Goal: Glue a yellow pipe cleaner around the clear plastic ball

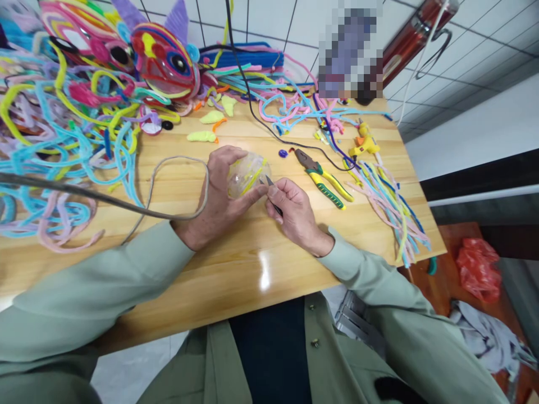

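Observation:
My left hand [223, 193] is curled around a clear, rounded plastic piece [244, 171] with yellow strips on it, holding it just above or on the table. My right hand [293, 212] pinches dark, pointed tweezers [269, 180], their tips at the right side of the clear piece, close to my left thumb. To the right of my hands lie pliers [322, 178] with yellow and green handles. A small dark blue coil [283, 153] rests near the jaws of the pliers. A grey cord loops past my left wrist.
A heap of fuzzy pipe cleaners [63, 151] covers the left, with colourful decorated masks [164, 62] behind. Small yellow-green fuzzy pieces [202, 136] lie mid-table. At right are a yellow glue gun [364, 140] and more pipe cleaners [391, 207]. A dark cable [269, 130] crosses the table.

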Action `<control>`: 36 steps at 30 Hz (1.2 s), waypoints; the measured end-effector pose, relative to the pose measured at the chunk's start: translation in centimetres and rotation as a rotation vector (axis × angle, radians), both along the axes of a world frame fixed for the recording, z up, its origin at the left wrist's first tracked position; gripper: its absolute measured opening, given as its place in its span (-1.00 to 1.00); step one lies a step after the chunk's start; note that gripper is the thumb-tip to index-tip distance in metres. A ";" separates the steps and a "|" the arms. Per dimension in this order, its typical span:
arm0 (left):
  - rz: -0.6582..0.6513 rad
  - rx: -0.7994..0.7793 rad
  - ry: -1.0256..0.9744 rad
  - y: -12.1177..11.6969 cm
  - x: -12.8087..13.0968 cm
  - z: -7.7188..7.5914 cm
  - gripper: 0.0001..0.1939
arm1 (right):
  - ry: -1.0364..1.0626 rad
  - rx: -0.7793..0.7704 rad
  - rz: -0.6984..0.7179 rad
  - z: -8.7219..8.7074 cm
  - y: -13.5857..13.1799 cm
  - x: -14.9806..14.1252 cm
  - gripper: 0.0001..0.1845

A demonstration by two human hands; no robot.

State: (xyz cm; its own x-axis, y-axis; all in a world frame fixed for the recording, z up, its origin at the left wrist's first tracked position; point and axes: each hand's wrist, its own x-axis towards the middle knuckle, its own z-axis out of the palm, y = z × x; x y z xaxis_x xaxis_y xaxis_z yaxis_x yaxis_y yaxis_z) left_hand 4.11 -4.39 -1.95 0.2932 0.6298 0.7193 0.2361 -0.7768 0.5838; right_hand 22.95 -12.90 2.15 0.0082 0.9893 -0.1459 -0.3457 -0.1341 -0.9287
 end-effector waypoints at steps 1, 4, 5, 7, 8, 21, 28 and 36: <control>0.002 -0.027 0.010 -0.1 0.0 0.0 -0.31 | 0.007 0.004 -0.013 -0.1 0.0 -0.2 -0.33; 0.021 -0.055 0.038 -0.2 0.0 0.2 -0.33 | 0.021 0.012 -0.050 -0.1 -0.1 -0.6 -0.35; 0.032 -0.046 0.041 -0.3 0.0 0.2 -0.34 | 0.024 0.012 -0.056 -0.1 -0.2 -0.8 -0.36; 0.051 -0.028 0.038 -0.3 0.0 0.2 -0.36 | 0.028 0.009 -0.064 0.0 -0.2 -1.1 -0.38; 0.056 -0.024 0.036 -0.3 0.1 0.2 -0.36 | 0.030 0.006 -0.070 0.0 -0.3 -1.2 -0.38; 0.059 -0.178 -0.030 0.1 0.4 -1.4 -0.21 | 0.052 -0.036 -0.035 0.3 0.4 -1.2 -0.35; 0.023 -0.189 -0.015 0.7 0.1 -1.6 -0.08 | 0.026 -0.005 0.052 0.3 1.2 0.6 -0.34; 0.053 -0.158 0.068 1.3 -0.3 -1.3 0.00 | -0.035 -0.025 0.117 0.7 1.6 1.2 -0.31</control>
State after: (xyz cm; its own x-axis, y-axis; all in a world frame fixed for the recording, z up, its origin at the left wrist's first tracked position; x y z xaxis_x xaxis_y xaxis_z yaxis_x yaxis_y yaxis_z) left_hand 3.82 -3.09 -3.24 0.3010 0.7493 0.5899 0.3177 -0.6620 0.6788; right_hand 24.12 -11.33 2.82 -0.1014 0.9798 -0.1721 -0.2933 -0.1948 -0.9360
